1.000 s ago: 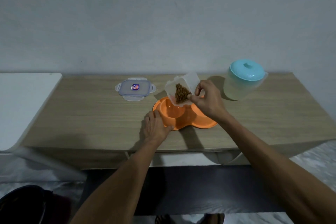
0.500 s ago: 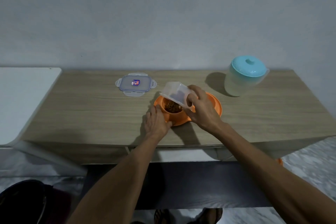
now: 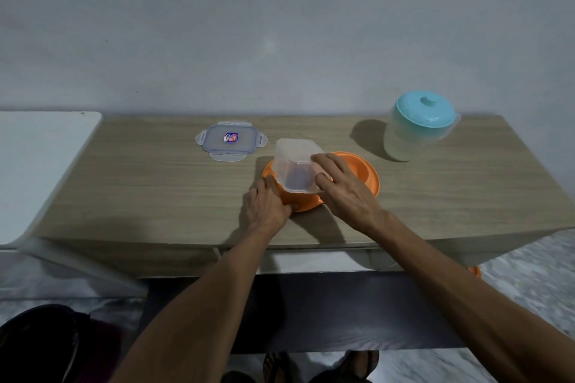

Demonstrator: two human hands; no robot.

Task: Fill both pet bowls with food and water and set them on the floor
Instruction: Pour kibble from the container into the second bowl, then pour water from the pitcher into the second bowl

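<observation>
An orange double pet bowl (image 3: 361,169) sits on the wooden table (image 3: 149,183). My right hand (image 3: 345,188) grips a clear plastic food container (image 3: 295,165), turned upside down over the bowl's left cup. The container hides that cup's contents. My left hand (image 3: 267,207) holds the bowl's left front rim, steadying it. A pale pitcher with a turquoise lid (image 3: 418,126) stands at the back right, apart from both hands.
The container's clear lid (image 3: 231,144) lies flat behind and left of the bowl. A white table (image 3: 34,165) adjoins on the left. A dark object (image 3: 40,345) sits on the floor at lower left. My feet in sandals (image 3: 280,367) show below the table.
My right hand tipped the container from tilted with kibble inside to fully upside down over the left cup. The kibble is no longer visible. My left hand stayed on the rim.
</observation>
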